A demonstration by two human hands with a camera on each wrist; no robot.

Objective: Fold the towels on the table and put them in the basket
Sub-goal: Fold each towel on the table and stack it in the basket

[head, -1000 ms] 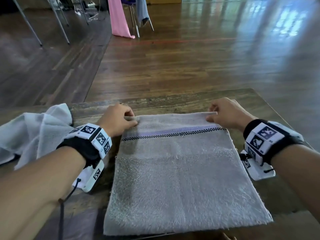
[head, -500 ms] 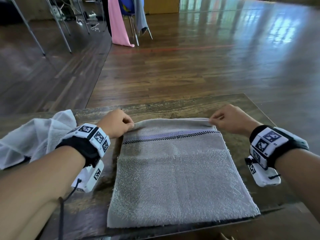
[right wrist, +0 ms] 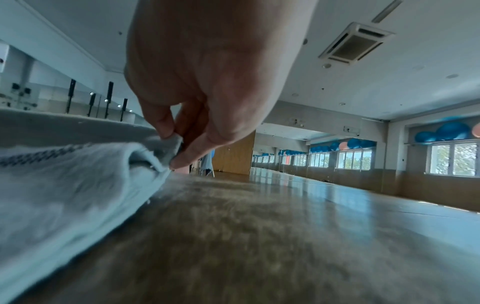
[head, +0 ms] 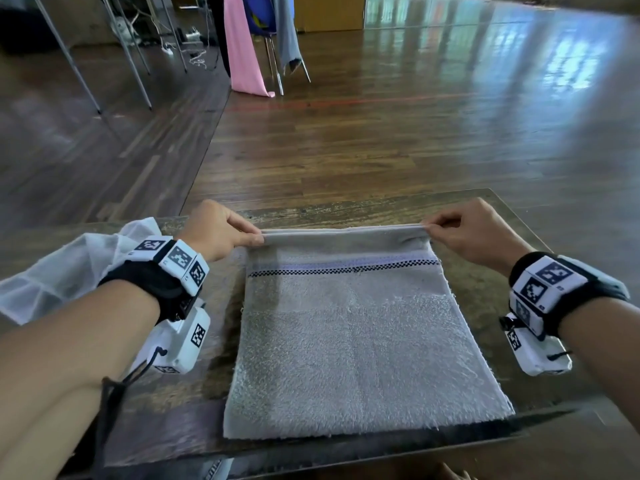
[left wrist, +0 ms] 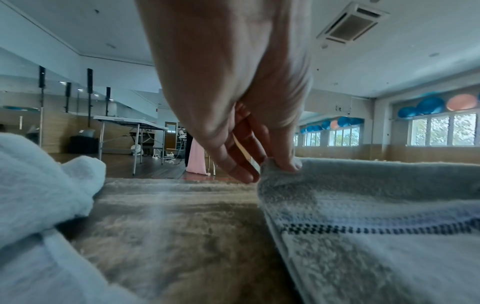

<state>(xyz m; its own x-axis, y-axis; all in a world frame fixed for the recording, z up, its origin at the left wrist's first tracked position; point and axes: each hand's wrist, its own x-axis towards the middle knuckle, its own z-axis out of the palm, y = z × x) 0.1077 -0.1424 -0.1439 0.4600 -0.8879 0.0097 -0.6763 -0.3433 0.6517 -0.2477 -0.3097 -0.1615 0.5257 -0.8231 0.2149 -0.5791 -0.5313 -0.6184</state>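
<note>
A grey towel (head: 360, 344) with a checked blue band lies folded on the wooden table (head: 485, 216), its near edge at the table's front. My left hand (head: 256, 237) pinches the far left corner, seen close in the left wrist view as thumb and fingers on the grey towel (left wrist: 280, 172). My right hand (head: 427, 228) pinches the far right corner, and the right wrist view shows the grey towel (right wrist: 171, 144) corner held between thumb and finger. The far edge is lifted a little off the table between both hands. No basket is in view.
A crumpled white towel (head: 69, 271) lies on the table's left, behind my left wrist; the same white towel (left wrist: 39, 185) shows in the left wrist view. Beyond the table is open wooden floor with a chair draped in pink cloth (head: 242, 50) far back.
Both hands have raised the towel's far edge off the table, still pinching its corners. The towel has slid slightly towards me.
</note>
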